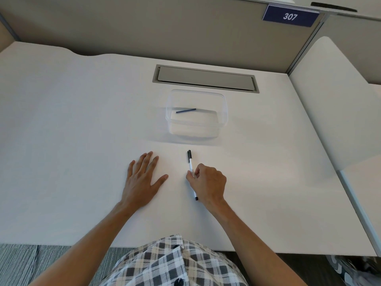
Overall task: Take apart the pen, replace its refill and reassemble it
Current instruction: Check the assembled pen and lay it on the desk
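Head view. Setting: a cubicle with grey partition walls, a sign reading 307 (290, 16) at the far right, and a white table (82, 112) with a grey cable hatch (205, 78) set into it.

Landmark: a clear plastic container (196, 114), placed just in front of the hatch. Inside it a dark, thin refill (185, 110) is seen lying flat.

Pen (191, 172): white barrel, black cap pointing toward the container; laid on the table on the near side of the container, apparently whole and capped.

Right hand (208, 180): placed on the near side of the container, over the pen's middle; fingers (190, 176) curled and closed on the barrel.

Left hand (142, 178): laid flat on the table, on the near side of the container and to its left; fingers spread apart, nothing held.

Step judged: the pen is being picked up; disassembly not yet begun. Next move judged: the pen is to be lifted, and the left hand brought in so that cap and barrel can be separated.
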`<act>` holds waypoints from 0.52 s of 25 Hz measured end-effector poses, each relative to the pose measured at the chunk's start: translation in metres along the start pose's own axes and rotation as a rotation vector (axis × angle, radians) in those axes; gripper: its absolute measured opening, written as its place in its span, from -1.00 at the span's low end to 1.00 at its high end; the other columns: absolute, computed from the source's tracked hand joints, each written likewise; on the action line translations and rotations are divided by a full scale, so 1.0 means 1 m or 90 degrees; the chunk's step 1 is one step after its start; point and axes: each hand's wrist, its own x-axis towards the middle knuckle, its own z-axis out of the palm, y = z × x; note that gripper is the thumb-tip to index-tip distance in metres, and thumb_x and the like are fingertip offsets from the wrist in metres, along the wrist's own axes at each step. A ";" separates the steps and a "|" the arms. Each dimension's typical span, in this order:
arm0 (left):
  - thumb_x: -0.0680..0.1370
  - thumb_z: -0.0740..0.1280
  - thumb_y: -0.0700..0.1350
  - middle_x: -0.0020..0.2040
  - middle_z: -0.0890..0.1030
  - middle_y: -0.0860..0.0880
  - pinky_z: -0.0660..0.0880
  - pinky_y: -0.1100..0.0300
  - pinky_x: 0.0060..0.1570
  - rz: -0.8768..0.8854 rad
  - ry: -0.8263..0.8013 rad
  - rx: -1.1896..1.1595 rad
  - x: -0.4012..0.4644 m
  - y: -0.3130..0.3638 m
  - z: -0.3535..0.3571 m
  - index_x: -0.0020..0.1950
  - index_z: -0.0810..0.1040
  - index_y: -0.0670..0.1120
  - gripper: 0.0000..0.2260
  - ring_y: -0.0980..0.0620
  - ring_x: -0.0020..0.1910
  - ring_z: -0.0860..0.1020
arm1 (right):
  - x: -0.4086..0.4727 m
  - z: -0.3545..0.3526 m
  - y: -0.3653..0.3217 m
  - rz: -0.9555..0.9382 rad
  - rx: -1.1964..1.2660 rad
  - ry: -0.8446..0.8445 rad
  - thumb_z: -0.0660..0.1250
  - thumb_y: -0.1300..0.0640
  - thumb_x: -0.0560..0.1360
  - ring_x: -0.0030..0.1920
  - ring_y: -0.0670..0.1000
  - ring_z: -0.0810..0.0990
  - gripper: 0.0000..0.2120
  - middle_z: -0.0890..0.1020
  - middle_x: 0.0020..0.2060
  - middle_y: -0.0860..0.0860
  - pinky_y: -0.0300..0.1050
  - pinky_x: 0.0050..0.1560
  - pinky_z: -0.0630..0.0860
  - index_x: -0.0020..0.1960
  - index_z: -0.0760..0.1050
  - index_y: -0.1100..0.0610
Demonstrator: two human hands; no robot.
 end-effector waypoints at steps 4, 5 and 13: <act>0.53 -0.06 0.35 0.58 0.14 -0.03 -0.04 -0.06 0.51 0.001 0.005 0.003 0.001 -0.001 0.000 0.54 0.18 -0.01 -0.32 -0.01 0.56 0.05 | 0.004 0.004 -0.003 0.005 -0.002 0.001 0.27 -0.08 0.50 -0.34 0.14 0.57 -0.72 0.64 -0.37 0.03 -0.12 -0.32 0.33 -0.20 0.55 0.12; 0.53 -0.06 0.35 0.58 0.14 -0.03 -0.04 -0.06 0.51 0.001 0.006 0.003 0.000 -0.001 0.000 0.53 0.18 -0.01 -0.32 -0.02 0.56 0.05 | 0.004 0.005 -0.004 0.005 -0.002 0.000 0.27 -0.08 0.50 -0.36 0.13 0.55 -0.71 0.64 -0.37 0.02 -0.13 -0.32 0.33 -0.21 0.54 0.12; 0.54 -0.05 0.35 0.58 0.13 -0.03 -0.05 -0.05 0.51 0.001 0.003 0.012 0.001 -0.002 0.001 0.54 0.17 0.00 -0.33 -0.01 0.56 0.04 | 0.005 0.006 -0.006 -0.002 -0.007 -0.008 0.26 -0.12 0.50 -0.31 0.15 0.61 -0.68 0.65 -0.35 0.04 -0.10 -0.25 0.46 -0.18 0.55 0.13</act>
